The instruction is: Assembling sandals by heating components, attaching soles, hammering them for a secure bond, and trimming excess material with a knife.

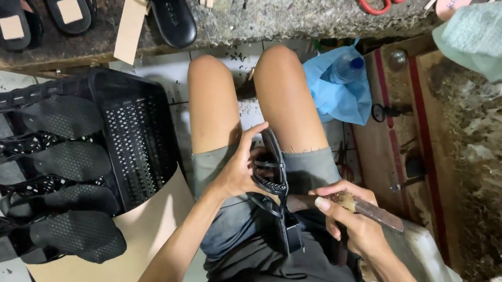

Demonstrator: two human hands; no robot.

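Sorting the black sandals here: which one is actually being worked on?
The sandal on the lap, gripped by the left hand; the others lie in the basket or on the bench.

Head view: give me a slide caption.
Left hand steadies a black sandal on the lap; right hand holds a knife-like tool against it.

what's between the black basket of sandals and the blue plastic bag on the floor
In the head view, the person's two bare legs lie between the black basket and the blue bag, over pale floor tiles.
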